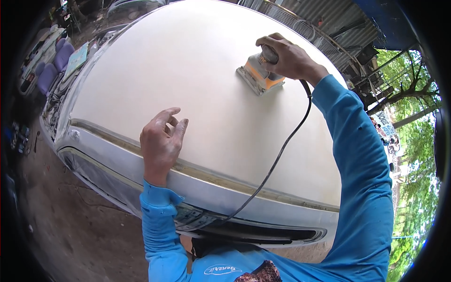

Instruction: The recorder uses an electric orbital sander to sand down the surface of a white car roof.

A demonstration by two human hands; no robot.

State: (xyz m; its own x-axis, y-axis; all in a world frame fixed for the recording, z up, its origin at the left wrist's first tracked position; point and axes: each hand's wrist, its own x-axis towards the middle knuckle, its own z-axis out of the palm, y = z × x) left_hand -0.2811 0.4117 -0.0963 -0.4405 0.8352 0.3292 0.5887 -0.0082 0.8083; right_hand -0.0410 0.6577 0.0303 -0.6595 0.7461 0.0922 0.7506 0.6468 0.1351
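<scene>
My right hand (290, 57) is closed over the top grip of a grey and orange sheet sander (257, 73). The sander's flat pad rests on a broad, cream-white car roof (188, 61), toward its far right part. From the tool a black power cord (285, 145) curves down across the roof and over its near edge. My left hand (162, 138) hovers over or near the roof's near edge, fingers loosely curled and apart, with nothing in it. Both hands look dusty.
A channel strip (221, 181) runs along the roof's near edge, above a dark window opening (263, 232). Purple seats (61, 56) and other clutter lie at the far left. Corrugated metal sheets (329, 19) and wire racks stand behind. Bare dirt ground (61, 211) is at the left.
</scene>
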